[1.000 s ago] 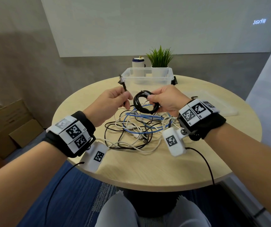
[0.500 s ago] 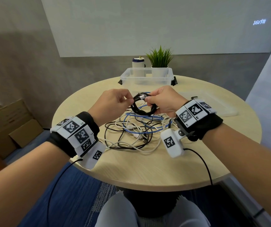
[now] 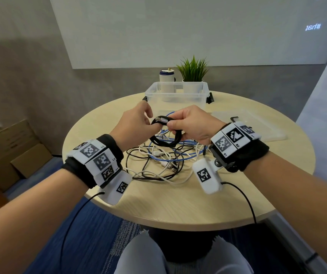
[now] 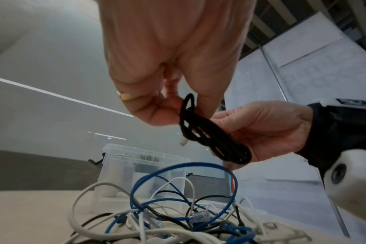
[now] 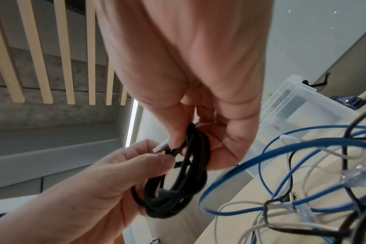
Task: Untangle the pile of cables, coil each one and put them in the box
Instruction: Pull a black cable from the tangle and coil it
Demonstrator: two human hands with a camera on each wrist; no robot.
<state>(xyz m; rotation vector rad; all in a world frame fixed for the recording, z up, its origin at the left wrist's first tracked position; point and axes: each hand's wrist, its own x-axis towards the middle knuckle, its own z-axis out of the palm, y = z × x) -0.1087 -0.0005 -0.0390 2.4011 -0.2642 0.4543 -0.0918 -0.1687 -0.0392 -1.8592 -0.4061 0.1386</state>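
Both hands finish coiling the black cable (image 3: pixel 163 135): right hand (image 3: pixel 192 123) clamps the coil, left hand (image 3: pixel 134 123) pinches its loop. Next, tuck the plug end (image 3: pixel 161 120) and drop it in the box (image 3: pixel 175 93) at the table's far edge.

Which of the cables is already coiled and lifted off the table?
The black cable, wound into a small coil and held above the pile by the left hand and right hand. The blue cable and white cable lie loose and tangled on the table.

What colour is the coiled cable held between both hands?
Black; the coiled cable shows best in the right wrist view, with a silver plug at its end.
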